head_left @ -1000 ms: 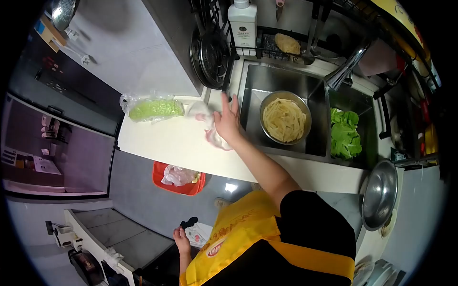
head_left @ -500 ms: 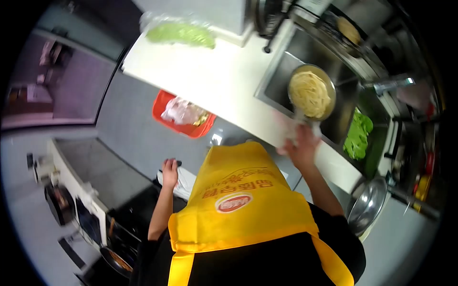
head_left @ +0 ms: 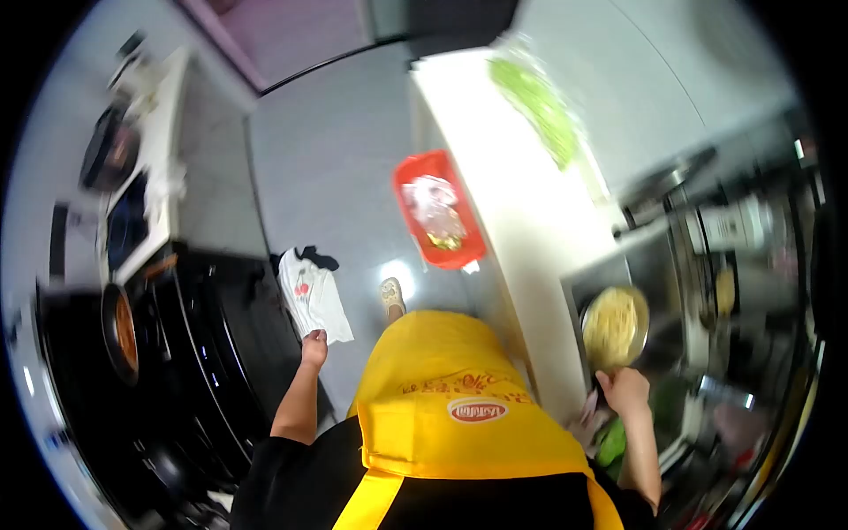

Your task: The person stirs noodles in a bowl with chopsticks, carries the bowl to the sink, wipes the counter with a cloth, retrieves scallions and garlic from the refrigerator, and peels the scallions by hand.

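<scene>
At the right, my right hand [head_left: 625,390] is closed at the near rim of a round metal bowl [head_left: 644,323], its grip partly hidden. Pale yellow strips that look like noodles [head_left: 609,325] fill the bowl, which is over the sink [head_left: 658,274] by the counter edge. My left hand [head_left: 314,346] hangs low at the left with its fingers curled together, and nothing shows in them. Just beyond it, a white cloth with a red cherry print [head_left: 309,296] lies against the dark oven front. The fingertips overlap the cloth's lower edge; whether they touch it I cannot tell.
A red bin [head_left: 471,231] holding plastic bags stands on the floor beside the white counter [head_left: 495,159]. Bagged green vegetables [head_left: 539,106] lie at the counter's far end. Green leaves [head_left: 609,442] are near the sink. A pan with reddish food [head_left: 124,331] sits on the left.
My view has swung left, so the counter and sink appear farther right. My right hand has come closer against the bowl's rim. My left hand now appears at the cloth's near end.
</scene>
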`<control>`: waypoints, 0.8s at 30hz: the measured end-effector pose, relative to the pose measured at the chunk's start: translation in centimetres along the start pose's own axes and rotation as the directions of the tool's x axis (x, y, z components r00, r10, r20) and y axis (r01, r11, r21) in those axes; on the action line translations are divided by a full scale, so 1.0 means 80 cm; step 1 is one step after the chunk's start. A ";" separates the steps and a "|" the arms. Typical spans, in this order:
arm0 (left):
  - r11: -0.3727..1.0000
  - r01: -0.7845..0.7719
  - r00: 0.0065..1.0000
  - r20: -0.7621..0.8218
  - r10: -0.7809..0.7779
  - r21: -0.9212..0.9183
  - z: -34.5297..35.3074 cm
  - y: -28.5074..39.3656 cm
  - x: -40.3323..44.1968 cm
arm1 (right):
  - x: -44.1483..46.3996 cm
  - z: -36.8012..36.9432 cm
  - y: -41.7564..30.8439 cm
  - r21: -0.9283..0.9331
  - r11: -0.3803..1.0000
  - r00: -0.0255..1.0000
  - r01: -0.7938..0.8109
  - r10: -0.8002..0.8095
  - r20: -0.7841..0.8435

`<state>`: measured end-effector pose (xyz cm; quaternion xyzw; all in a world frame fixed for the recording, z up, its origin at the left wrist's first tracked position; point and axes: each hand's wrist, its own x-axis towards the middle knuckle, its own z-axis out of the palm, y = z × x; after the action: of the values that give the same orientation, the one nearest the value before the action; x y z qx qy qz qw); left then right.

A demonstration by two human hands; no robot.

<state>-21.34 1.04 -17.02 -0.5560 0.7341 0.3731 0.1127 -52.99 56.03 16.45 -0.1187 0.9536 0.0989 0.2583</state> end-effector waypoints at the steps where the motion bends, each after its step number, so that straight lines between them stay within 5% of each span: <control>1: 0.996 0.058 0.997 -0.053 -0.062 -0.068 0.008 -0.010 -0.022 | 0.038 -0.025 -0.015 0.012 0.992 0.976 0.123 -0.119 -0.182; 2: 0.995 0.053 0.997 -0.051 -0.058 -0.083 0.015 -0.017 -0.046 | 0.081 -0.032 -0.022 -0.049 0.951 0.873 0.306 -0.300 -0.384; 3: 0.994 0.056 0.996 -0.059 -0.062 -0.092 0.019 -0.025 -0.074 | 0.111 -0.054 -0.041 -0.082 0.910 0.814 0.406 -0.401 -0.420; 7: 0.989 0.088 0.994 -0.053 -0.095 -0.121 0.047 -0.018 -0.197 | 0.199 -0.103 -0.121 -0.158 0.666 0.614 0.729 -0.738 -0.279; 10: 0.954 0.225 0.960 -0.121 -0.251 -0.198 0.071 -0.011 -0.264 | 0.215 -0.121 -0.176 -0.139 0.524 0.500 0.840 -0.848 -0.179; 12: 0.909 0.321 0.935 -0.061 -0.348 -0.267 0.082 -0.016 -0.285 | 0.208 -0.132 -0.206 -0.125 0.550 0.551 0.825 -0.834 -0.030; 15: 0.896 0.343 0.929 -0.039 -0.368 -0.282 0.126 -0.080 -0.291 | 0.216 -0.135 -0.232 -0.141 0.482 0.478 0.865 -0.876 -0.060; 16: 0.923 0.326 0.940 -0.028 -0.339 -0.205 0.134 -0.101 -0.286 | 0.232 -0.148 -0.247 -0.094 0.595 0.595 0.798 -0.803 -0.028; 17: 0.874 0.407 0.909 0.028 -0.415 -0.266 0.136 -0.117 -0.283 | 0.268 -0.157 -0.254 -0.055 0.639 0.622 0.768 -0.763 -0.178; 18: 0.822 0.480 0.874 0.091 -0.477 -0.307 0.140 -0.130 -0.275 | 0.333 -0.171 -0.248 -0.179 0.629 0.564 0.756 -0.766 -0.308; 19: 0.840 0.460 0.887 0.101 -0.451 -0.287 0.143 -0.143 -0.264 | 0.397 -0.176 -0.225 -0.473 0.718 0.418 0.511 -0.688 -0.593; 21: 0.890 0.410 0.912 0.119 -0.393 -0.201 0.140 -0.175 -0.227 | 0.423 -0.225 -0.214 -0.423 0.888 0.453 0.180 -0.456 -0.766; 23: 0.946 0.286 0.957 0.099 -0.274 -0.150 0.150 -0.230 -0.157 | 0.478 -0.241 -0.183 -0.108 0.977 0.743 0.183 -0.209 -0.636; 24: 0.981 0.168 0.984 0.082 -0.160 -0.099 0.147 -0.251 -0.131 | 0.479 -0.235 -0.170 -0.111 0.975 0.741 0.194 -0.220 -0.635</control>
<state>-2.50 14.58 -27.64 -0.6057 0.6603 0.4212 0.1406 -90.15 31.65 10.84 -0.2553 0.9629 0.0407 -0.0768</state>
